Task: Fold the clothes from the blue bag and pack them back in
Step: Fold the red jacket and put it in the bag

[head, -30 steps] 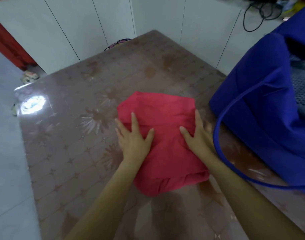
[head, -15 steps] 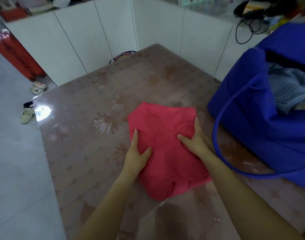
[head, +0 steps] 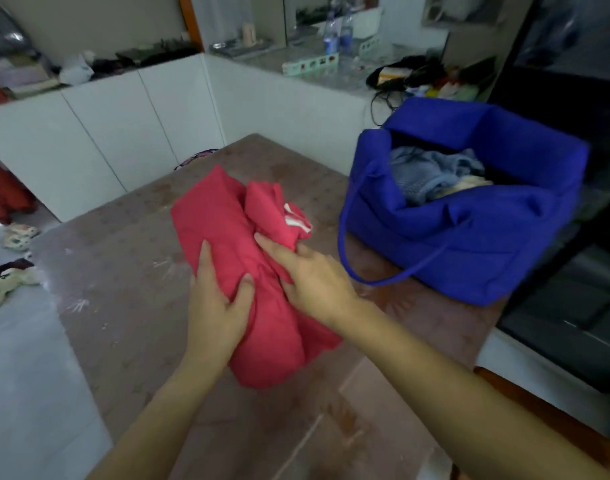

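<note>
Both hands clutch the red garment (head: 241, 271) over the table (head: 123, 289); the left hand (head: 217, 306) pinches a soft fold between thumb and fingers, the right hand (head: 314, 278) presses its bunched, rumpled cloth, a white stripe showing at its far edge; beside it stands the padded blue bag (head: 470, 230), open, boxy, holding knitted pale-blue clothes (head: 431, 171), its thin loop handle (head: 345, 237) curving onto the glossy patterned tabletop.

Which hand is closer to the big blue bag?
The right hand. It grips the red garment beside the blue bag and its loose strap; the left hand holds the garment's far side.
</note>
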Tool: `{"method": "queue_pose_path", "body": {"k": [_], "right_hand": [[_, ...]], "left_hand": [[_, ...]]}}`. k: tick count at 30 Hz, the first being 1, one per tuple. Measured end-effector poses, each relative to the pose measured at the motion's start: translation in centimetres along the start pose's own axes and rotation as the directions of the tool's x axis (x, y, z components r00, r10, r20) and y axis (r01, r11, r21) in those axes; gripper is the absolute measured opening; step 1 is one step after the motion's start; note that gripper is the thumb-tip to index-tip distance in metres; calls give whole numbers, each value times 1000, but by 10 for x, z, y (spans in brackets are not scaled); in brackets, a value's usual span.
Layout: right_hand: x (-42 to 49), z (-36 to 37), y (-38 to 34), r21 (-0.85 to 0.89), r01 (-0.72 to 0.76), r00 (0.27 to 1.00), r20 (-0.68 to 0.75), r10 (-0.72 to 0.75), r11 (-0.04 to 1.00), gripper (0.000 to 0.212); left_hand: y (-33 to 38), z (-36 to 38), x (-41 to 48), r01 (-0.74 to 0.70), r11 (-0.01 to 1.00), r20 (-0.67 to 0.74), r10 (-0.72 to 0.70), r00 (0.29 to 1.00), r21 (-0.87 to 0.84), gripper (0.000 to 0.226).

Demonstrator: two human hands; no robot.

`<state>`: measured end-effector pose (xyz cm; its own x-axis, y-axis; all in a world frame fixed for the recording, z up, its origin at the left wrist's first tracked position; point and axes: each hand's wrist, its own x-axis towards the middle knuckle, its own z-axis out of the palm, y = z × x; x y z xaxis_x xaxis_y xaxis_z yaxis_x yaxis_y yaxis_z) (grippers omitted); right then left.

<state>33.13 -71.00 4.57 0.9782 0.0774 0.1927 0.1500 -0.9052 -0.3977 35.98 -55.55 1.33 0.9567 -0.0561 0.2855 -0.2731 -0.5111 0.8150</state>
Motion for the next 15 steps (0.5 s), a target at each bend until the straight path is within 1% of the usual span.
{"method": "queue_pose_path", "body": {"k": [2, 4, 6, 9, 11, 13, 15], "right_hand": [[-7, -41, 5, -4, 1, 991, -132, -2, 1000, 67], [-14, -83, 19, -30, 8, 961, -276, -16, 1000, 64], [-16, -124, 42, -80, -9, 928, -372, -21, 997, 61], [-7, -182, 85, -167, -61, 893, -450, -21, 984, 61], [4, -216, 119, -186, -75, 869, -494, -27, 980, 63], [16, -243, 154, -200, -107, 853, -522, -13, 974, 66], [26, -257, 188, -221, -133, 863, -505, 4, 966, 66]], "left_hand": [[37, 8, 9, -84, 995, 2, 84, 996, -53, 87], [79, 23, 15, -152, 983, 24, 155, 988, -105, 90], [122, 41, 23, -220, 964, 58, 231, 971, -146, 93], [182, 74, 41, -308, 933, 98, 330, 939, -186, 96], [216, 101, 60, -331, 919, 133, 363, 922, -214, 97], [242, 133, 79, -313, 920, 174, 357, 918, -234, 98], [258, 166, 93, -276, 926, 209, 333, 920, -258, 99]]}}
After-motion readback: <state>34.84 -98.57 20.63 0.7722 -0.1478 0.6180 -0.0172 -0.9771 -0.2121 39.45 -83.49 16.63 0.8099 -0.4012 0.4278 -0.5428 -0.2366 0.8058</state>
